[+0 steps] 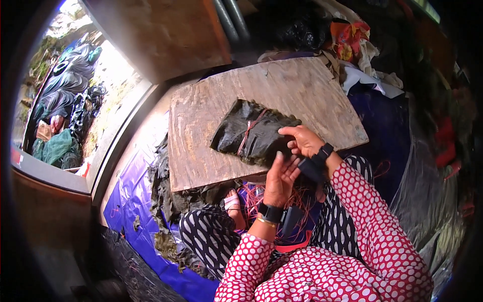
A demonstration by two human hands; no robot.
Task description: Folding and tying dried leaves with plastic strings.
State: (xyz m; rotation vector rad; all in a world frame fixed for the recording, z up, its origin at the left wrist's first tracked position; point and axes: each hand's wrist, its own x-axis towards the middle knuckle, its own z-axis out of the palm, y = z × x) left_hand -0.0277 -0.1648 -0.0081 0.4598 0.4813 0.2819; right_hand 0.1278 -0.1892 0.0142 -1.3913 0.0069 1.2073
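Bright daylight comes in through a doorway [127, 132] on the left. A shiny purple-blue floor sheet [132, 195] spreads around a flat wooden worktop [201, 110]. A big brown panel [166, 40] and two grey poles [238, 20] are at the back, where it's darker.

Our left forearm [257, 245] slanted upward from the lower edge to a nearly straight left wrist [262, 230], where the left hand [282, 180] lay palm-up, thumb raised apart from loosely bent fingers. Our right forearm [365, 199] angled up and leftward, and the right hand [306, 140] hung just above and beyond the left, one digit stretched leftward, the others curled beneath.
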